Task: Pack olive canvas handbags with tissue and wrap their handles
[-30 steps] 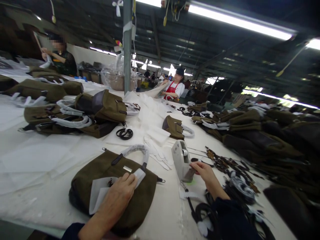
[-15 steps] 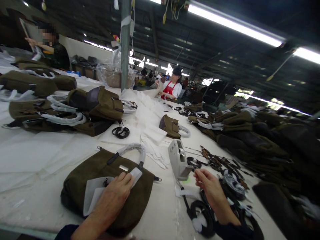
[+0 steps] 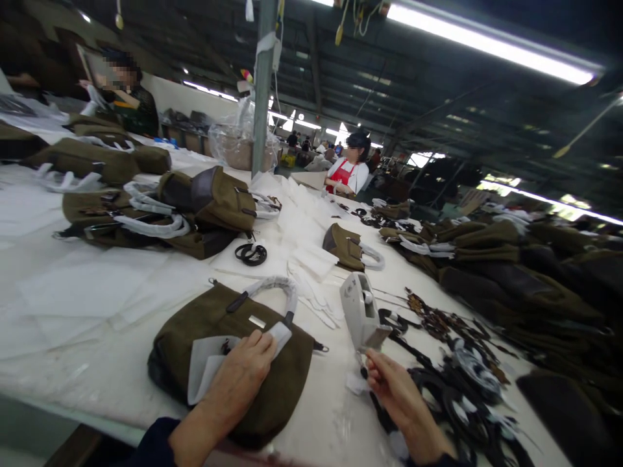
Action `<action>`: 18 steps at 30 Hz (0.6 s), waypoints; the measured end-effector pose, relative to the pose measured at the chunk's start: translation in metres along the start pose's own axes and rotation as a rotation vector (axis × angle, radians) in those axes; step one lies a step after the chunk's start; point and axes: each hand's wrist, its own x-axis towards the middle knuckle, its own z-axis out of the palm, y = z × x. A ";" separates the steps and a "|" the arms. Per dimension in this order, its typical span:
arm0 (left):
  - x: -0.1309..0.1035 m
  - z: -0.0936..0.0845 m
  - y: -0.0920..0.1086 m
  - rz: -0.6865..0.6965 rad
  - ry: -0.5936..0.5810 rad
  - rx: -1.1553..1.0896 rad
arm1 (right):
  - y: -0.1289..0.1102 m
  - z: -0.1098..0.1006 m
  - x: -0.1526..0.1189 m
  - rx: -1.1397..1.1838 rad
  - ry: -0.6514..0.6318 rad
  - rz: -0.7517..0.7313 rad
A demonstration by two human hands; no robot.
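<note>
An olive-green handbag (image 3: 287, 383) with dark trim lies on the table in front of me, its looped handle (image 3: 272, 283) wrapped in clear film. My left hand (image 3: 243, 370) rests on the bag's front, fingers closed over a folded white wrapping sheet (image 3: 202, 370). One end of that sheet shows beyond my fingertips, close to the handle's base. To the right, my right hand (image 3: 396, 395) pinches the metal-clasp end of a black strap (image 3: 382, 412), just below a grey tape dispenser (image 3: 353, 308). Part of the strap is hidden behind the hand.
Coiled black straps (image 3: 462, 415) and brown tags (image 3: 428, 311) lie to the right. Piled olive bags (image 3: 477, 250) flank the table's right side; more bags (image 3: 219, 198) sit at back left. A smaller bag (image 3: 343, 246) stands behind the dispenser. Two people are farther back, near a post (image 3: 263, 97).
My right hand has moved left and down from the dispenser's front edge and now has the strap's clasp end lifted. My left hand stays on the sheet. The view has shifted left.
</note>
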 end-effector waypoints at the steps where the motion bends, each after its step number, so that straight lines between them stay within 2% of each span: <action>1: 0.000 -0.001 0.000 -0.001 -0.001 -0.003 | -0.005 0.014 -0.007 0.012 -0.054 -0.006; 4: 0.000 -0.004 0.002 0.001 -0.003 0.013 | -0.021 0.068 -0.021 -0.022 -0.260 -0.018; 6: 0.000 -0.005 0.003 0.008 0.000 0.033 | -0.023 0.106 -0.022 -0.071 -0.408 -0.012; 9: 0.000 -0.005 0.003 0.028 0.015 0.056 | -0.012 0.148 -0.010 -0.221 -0.491 -0.015; 12: -0.001 -0.003 0.003 0.048 0.042 0.080 | 0.005 0.164 0.006 -0.380 -0.444 -0.007; 18: -0.001 -0.002 0.002 0.048 0.049 0.085 | 0.015 0.165 0.017 -0.458 -0.384 0.026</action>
